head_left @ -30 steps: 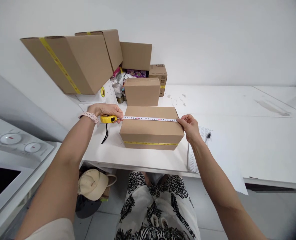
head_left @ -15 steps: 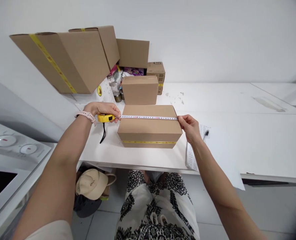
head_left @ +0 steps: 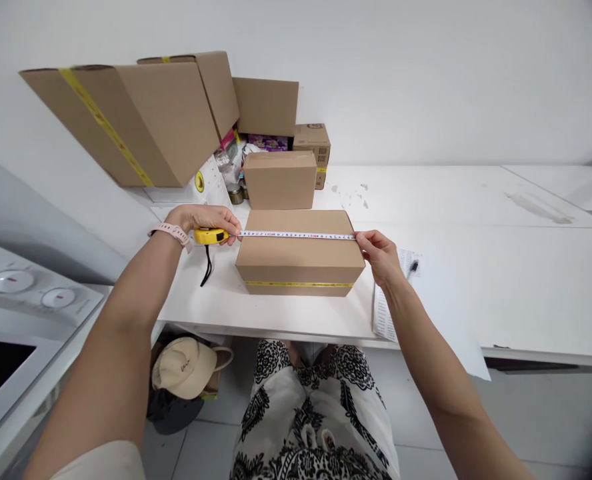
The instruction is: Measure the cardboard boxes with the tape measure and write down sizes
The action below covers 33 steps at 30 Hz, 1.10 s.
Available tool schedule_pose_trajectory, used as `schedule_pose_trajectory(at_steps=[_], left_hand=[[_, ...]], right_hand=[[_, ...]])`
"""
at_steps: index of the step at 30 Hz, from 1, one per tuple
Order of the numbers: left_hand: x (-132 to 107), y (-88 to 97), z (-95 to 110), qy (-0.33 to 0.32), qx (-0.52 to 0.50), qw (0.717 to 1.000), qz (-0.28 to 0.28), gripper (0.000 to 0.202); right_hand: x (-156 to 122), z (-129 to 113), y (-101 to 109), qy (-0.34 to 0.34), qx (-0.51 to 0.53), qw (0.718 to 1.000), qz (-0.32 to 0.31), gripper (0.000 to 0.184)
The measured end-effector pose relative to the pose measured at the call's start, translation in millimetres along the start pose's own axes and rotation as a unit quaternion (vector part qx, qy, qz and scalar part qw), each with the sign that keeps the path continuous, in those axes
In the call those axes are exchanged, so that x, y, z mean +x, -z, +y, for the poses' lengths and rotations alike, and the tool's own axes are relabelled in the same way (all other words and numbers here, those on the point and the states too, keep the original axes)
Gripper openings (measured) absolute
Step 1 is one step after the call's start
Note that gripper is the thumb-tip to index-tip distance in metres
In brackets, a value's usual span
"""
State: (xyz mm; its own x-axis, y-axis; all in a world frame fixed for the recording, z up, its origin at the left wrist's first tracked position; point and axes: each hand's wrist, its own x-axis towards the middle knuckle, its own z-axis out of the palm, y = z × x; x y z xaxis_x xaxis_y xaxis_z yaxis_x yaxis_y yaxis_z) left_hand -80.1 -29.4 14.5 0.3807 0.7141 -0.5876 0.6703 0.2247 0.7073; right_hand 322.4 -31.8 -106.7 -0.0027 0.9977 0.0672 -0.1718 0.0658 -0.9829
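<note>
A closed cardboard box point(head_left: 300, 257) with yellow tape along its front side stands on the white table point(head_left: 276, 317). Across its top, from left edge to right edge, runs the white blade of a tape measure point(head_left: 211, 236) with a yellow case and a black wrist strap. My left hand point(head_left: 215, 220) is closed at the box's left edge, pinching the blade beside the case. At the right edge my right hand point(head_left: 379, 252) pinches the blade's end between thumb and fingers.
Behind stand a smaller box point(head_left: 280, 181) and stacked large cartons point(head_left: 141, 120) on the left. Printed sheets point(head_left: 443, 300) with a pen point(head_left: 413, 268) lie right of the box. A white appliance point(head_left: 31, 300) is at lower left; a beige cap point(head_left: 183, 367) sits below the table.
The blade has shifted very slightly to the left across the box top, along with the yellow case. Both hands keep their hold, and the box stays in place.
</note>
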Motion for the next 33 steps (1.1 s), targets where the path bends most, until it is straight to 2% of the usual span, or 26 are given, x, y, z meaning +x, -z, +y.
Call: schedule_pose_trajectory(at_steps=[9,20,29,33], left_hand=[[7,2.1,-11,-0.011,-0.019,1.000,0.014,0.029],[5,-0.7,-5,-0.019,0.007,1.000,-0.009,0.030],[8,-1.1,-9,-0.023,0.009,1.000,-0.015,0.030],[-3,-6.5,5,-0.024,0.017,1.000,0.002,0.032]], right_hand=[[3,1,4,0.007,-0.010,1.000,-0.014,0.039],[4,1,5,0.008,-0.019,1.000,-0.016,0.038],[5,4,7,0.008,-0.017,0.999,-0.027,0.035],[4,-1,7,0.007,-0.026,0.999,-0.021,0.031]])
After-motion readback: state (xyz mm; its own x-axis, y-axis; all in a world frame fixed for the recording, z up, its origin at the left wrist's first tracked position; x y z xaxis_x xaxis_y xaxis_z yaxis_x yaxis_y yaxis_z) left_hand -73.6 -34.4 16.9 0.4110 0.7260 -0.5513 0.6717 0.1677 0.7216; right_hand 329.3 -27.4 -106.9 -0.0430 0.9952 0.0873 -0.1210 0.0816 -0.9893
